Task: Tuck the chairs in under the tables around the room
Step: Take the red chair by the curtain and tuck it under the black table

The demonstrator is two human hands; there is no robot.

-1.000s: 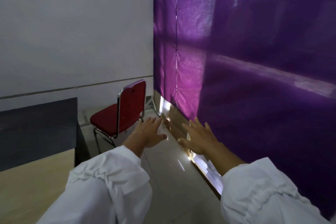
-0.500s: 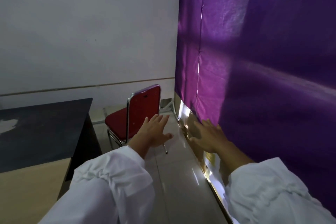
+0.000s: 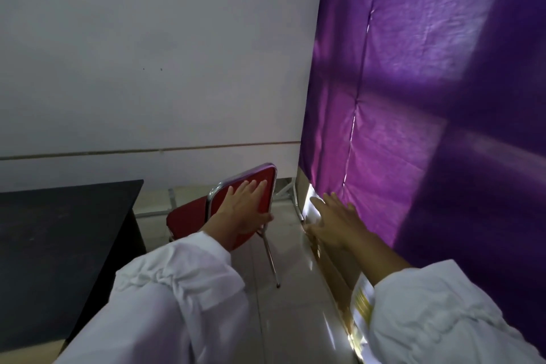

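A red padded chair (image 3: 189, 217) with a chrome frame stands on the tiled floor, just right of a dark table (image 3: 59, 233), its seat facing the table. My left hand (image 3: 242, 210) is stretched out with fingers spread in front of the chair's backrest; whether it touches the backrest I cannot tell. My right hand (image 3: 334, 220) is also open, fingers apart, held out to the right of the chair near the bottom of the purple curtain. Both arms wear white sleeves. Neither hand holds anything.
A purple curtain (image 3: 428, 97) hangs along the right side, with a bright gap and low ledge at its foot. A pale wall (image 3: 147, 53) closes the far side. A light wooden surface (image 3: 56, 347) shows at the lower left. Tiled floor (image 3: 289, 313) runs between chair and curtain.
I have come closer to the chair. My left hand has moved forward from beside the chair to in front of its backrest. The right hand stays outstretched near the curtain.
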